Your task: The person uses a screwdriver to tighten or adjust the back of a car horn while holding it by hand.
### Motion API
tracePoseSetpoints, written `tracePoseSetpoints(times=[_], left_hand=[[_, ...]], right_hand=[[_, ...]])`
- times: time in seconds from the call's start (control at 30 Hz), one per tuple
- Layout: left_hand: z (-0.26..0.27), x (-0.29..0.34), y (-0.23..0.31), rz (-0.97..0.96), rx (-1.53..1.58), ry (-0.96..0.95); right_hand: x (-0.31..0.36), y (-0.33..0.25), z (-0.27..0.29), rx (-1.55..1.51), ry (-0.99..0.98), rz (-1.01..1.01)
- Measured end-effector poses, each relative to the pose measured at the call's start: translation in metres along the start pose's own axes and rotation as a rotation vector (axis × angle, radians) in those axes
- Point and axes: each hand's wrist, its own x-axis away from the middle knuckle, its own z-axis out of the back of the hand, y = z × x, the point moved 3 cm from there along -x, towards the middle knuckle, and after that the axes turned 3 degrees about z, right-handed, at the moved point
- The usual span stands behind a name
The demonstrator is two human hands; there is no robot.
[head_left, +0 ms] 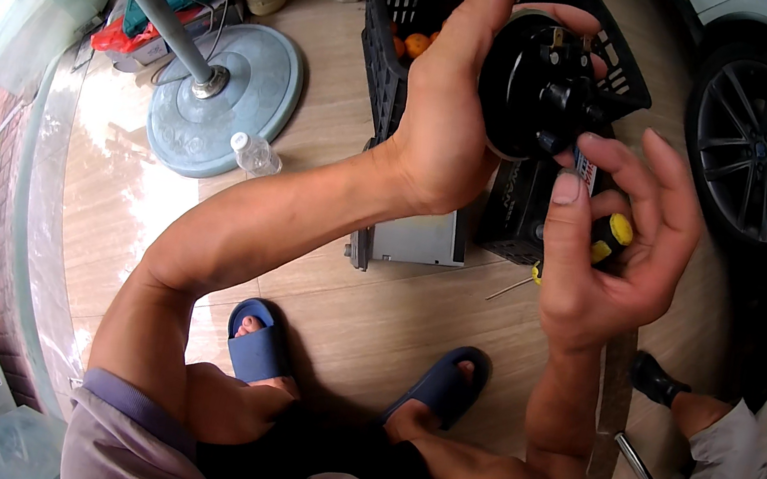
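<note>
My left hand (451, 109) is wrapped round a round black car part (521, 85) with a pale rim. Stubby black ports and small metal terminals on its face point toward my right hand. The thumb and fingertips of my right hand (619, 228) are close beside one of these ports; whether they touch it, I cannot tell. A screwdriver (616, 234) with a yellow and black handle lies across my right palm, partly hidden behind the thumb. Its thin shaft slants down to the left.
Beyond my hands stand a black plastic crate (382, 67) with orange fruit and a dark box (515, 211). A metal case (419, 238), a clear bottle (257, 156) and a round stand base (254, 106) lie leftward. At right are a car wheel (762, 146) and another person's leg (709, 416).
</note>
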Motion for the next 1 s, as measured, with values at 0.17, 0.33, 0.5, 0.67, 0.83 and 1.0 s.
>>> tracePoseSetpoints(times=[0.17,0.33,0.5,0.67,0.83,1.0], left_hand=[[-0.002,-0.001,-0.007,0.081,0.05,-0.107],[-0.001,-0.004,-0.013,0.195,0.139,-0.144],[0.001,-0.005,-0.015,0.232,0.152,-0.165],[0.006,-0.005,-0.015,0.308,0.2,-0.262],[0.01,-0.007,-0.015,0.286,0.177,-0.254],[0.019,-0.01,-0.014,0.29,0.252,-0.365]], right_hand=[[0.001,0.002,-0.006,0.04,0.012,0.139],[-0.002,-0.001,-0.004,-0.012,0.039,0.109],[0.001,0.006,0.007,0.004,-0.085,-0.049],[0.009,0.002,0.011,0.027,0.047,-0.037],[0.027,0.015,0.019,-0.055,0.044,-0.279],[0.023,0.006,0.019,0.042,-0.017,-0.196]])
